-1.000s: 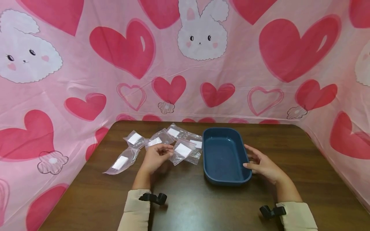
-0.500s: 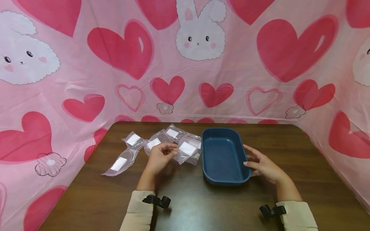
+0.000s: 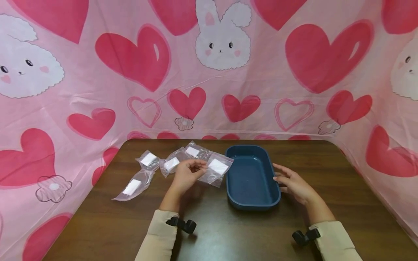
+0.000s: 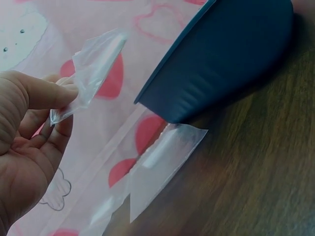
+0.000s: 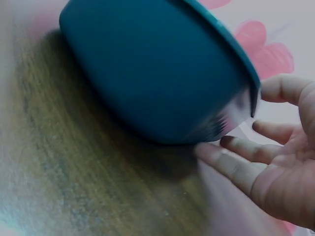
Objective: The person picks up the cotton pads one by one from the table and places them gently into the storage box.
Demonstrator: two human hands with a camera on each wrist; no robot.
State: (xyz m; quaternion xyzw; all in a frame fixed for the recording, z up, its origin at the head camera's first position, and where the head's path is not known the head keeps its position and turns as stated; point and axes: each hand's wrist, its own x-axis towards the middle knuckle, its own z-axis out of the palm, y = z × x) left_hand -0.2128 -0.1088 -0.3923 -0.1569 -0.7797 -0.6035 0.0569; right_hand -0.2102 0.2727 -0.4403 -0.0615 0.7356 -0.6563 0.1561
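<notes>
Pink heart-and-bunny cloth point(image 3: 294, 90) surrounds our dark wooden worktop point(image 3: 228, 232). Our left hand point(image 3: 186, 176) pinches a clear packet point(image 3: 216, 168) in its fingers point(image 4: 47, 93), lifted just left of the blue tray point(image 3: 253, 197). Our right hand point(image 3: 294, 183) rests relaxed, fingers point(image 5: 231, 164) straight against the tray's right side; four more packets point(image 3: 148, 159) lie to the left.

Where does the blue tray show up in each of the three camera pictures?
Head view: the blue tray sits right of centre on the wooden table, between the left hand and the right hand.
Left wrist view: its outer wall fills the top right.
Right wrist view: its underside and wall fill the upper middle, beside the fingers.
Shared landmark: the wooden table.
</notes>
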